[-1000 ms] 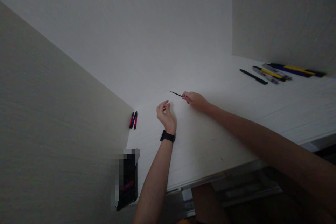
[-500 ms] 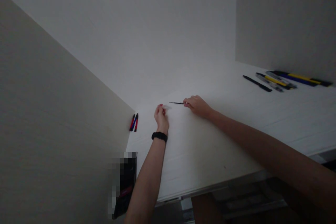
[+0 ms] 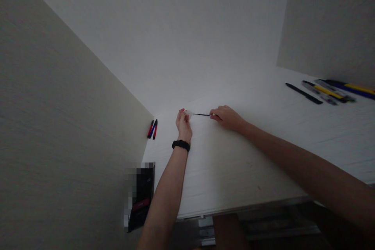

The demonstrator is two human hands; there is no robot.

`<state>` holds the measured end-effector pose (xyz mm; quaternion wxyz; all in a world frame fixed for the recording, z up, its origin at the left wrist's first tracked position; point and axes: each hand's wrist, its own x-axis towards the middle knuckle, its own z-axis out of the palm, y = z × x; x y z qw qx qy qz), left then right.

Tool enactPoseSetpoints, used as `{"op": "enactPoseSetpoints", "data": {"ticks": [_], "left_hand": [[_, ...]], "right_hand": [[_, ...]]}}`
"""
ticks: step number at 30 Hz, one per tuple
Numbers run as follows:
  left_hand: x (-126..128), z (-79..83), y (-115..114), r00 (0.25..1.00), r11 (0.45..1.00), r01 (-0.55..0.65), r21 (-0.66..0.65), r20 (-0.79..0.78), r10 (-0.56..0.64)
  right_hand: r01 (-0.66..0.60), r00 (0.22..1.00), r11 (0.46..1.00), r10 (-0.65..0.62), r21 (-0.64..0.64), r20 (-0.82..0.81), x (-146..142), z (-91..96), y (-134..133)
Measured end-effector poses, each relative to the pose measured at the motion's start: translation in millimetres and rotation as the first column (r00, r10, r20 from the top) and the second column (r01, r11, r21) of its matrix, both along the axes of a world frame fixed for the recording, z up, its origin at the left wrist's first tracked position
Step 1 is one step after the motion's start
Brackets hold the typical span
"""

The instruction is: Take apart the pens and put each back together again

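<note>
My left hand point(image 3: 184, 125), with a black band on the wrist, pinches a small translucent tube point(image 3: 189, 114) that looks like a pen barrel. A thin dark pen refill point(image 3: 201, 115) sticks out leftward from the closed fingers of my right hand point(image 3: 227, 118). The refill's tip is at the tube's open end; whether it is inside I cannot tell. Both hands are low over the white table point(image 3: 216, 160). My fingers hide the far ends of both parts.
Red and blue pen pieces point(image 3: 152, 129) lie by the left wall. On the right are a black pen point(image 3: 304, 93), a yellow and black pen point(image 3: 329, 91) and several others. A dark, partly blurred-out object point(image 3: 145, 199) stands at the lower left.
The gap between the refill's tip and the translucent tube has closed. The tube now points toward the refill. The whole view has shifted slightly.
</note>
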<state>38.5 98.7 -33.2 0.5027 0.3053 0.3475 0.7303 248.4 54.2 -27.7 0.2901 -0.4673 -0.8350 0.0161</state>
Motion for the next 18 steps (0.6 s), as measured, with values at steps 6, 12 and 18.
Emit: {"op": "enactPoseSetpoints", "data": {"ticks": [6, 12, 18], "left_hand": [[0.8, -3.0, 1.5, 0.994, 1.0, 0.012, 0.002, -0.109, -0.011], [1.4, -2.2, 0.6, 0.985, 1.0, 0.014, -0.015, -0.17, -0.016], [0.8, -2.8, 0.9, 0.995, 1.0, 0.008, -0.002, -0.104, -0.008]], "right_hand": [[0.015, 1.0, 1.0, -0.015, 0.001, 0.0, 0.5, -0.4, 1.6], [0.033, 0.999, 0.999, -0.033, -0.005, -0.021, 0.8, 1.4, 0.3], [0.04, 0.999, 0.999, -0.041, -0.022, -0.017, 0.6, 2.8, -0.4]]}}
